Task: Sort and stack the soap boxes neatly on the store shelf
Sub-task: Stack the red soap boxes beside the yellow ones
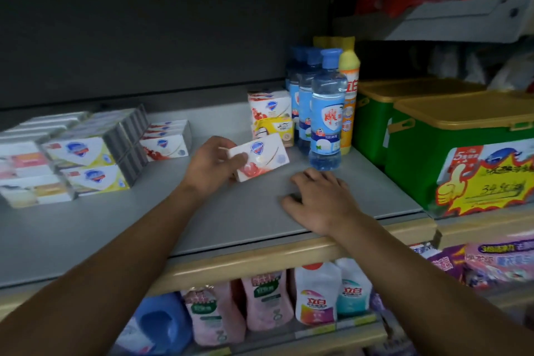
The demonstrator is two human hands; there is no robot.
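1. The left hand (212,163) grips a white soap box (261,157) with a pink flower print: the thumb lies across the box's near left corner and the other fingers curl behind its left end. The box is tilted, its right end pointing up and away from the fingers, just above the grey shelf (239,211).
2. The right hand (319,199) rests palm down on the shelf, to the right of and nearer than the held box. Its fingers are loosely spread and slightly bent, holding nothing; the fingertips point toward the bottles.
3. Just beyond the held box, past the left hand's fingertips, stands a small pile: a yellow soap box (274,130) with a red-and-white soap box (270,105) on top of it.
4. Left of the left hand's fingers, well apart, lies a low stack of red-and-white boxes (166,137), and further left a larger block of stacked soap boxes (89,159) with yellow and pink fronts, several layers high.
5. Beyond the right hand's fingertips stands a row of clear blue-capped bottles (328,113), one behind another, with a yellow bottle (349,101) just beside them on the right.
6. Further right of the right hand sit two green tubs with tan lids (459,136); the lids are closed, so what is inside cannot be told. A yellow price sign (488,185) covers the near tub's front.
7. Below the shelf edge, under both forearms, a lower shelf holds pink, white and blue detergent pouches (268,303).
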